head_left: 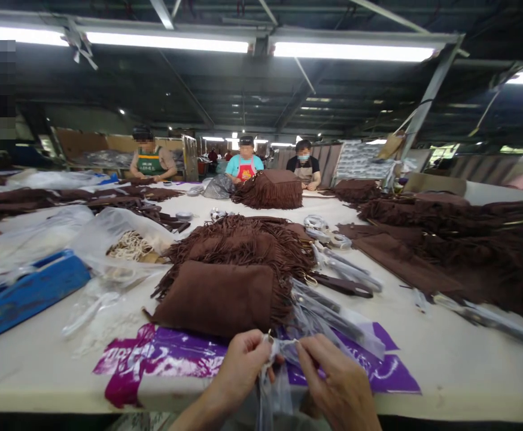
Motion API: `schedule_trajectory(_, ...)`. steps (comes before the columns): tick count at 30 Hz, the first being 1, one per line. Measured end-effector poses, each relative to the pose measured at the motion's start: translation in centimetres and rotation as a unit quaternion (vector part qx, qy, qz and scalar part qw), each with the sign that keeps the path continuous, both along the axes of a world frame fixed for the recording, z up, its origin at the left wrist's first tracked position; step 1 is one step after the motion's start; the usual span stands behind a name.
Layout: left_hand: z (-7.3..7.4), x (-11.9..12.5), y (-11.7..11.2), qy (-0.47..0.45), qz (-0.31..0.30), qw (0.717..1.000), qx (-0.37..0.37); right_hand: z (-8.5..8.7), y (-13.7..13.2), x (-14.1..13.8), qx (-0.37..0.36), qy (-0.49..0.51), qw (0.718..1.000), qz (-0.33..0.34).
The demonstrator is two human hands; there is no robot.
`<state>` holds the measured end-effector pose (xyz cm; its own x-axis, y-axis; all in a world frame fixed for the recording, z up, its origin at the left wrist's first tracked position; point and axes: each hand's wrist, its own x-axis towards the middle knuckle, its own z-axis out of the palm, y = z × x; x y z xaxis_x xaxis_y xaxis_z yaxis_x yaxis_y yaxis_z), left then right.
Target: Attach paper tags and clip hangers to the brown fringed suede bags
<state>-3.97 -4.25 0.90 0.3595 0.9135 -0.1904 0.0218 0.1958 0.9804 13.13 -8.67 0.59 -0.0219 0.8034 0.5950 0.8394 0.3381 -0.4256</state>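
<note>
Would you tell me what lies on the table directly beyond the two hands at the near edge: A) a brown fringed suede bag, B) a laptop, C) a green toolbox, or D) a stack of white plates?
A: just beyond the left hand and the right hand, which pinch a clear plastic bag, a brown fringed suede bag lies flat on the table.

Both hands are raised close together at the lower frame edge. Left hand (243, 368) and right hand (337, 383) have fingertips pinched, facing each other.
</note>
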Motion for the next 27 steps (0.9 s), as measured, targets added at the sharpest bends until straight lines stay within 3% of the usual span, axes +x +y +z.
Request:
schedule_trajectory(10,-0.3,0.0,0.0,-0.018,-0.011,1.000,-0.006,-0.8,0.6,-0.8,-0.038,-0.044,0.998,0.014)
schedule_trajectory(19,0.0,0.0,0.0,-0.018,-0.014,1.000,-0.001,0.1,0.6,-0.8,-0.044,-0.177,0.983,-0.004)
schedule_trajectory(27,0.2,0.0,-0.1,-0.025,-0.016,0.999,-0.014,-0.2,1.0,-0.1,-0.067,-0.189,0.980,0.019)
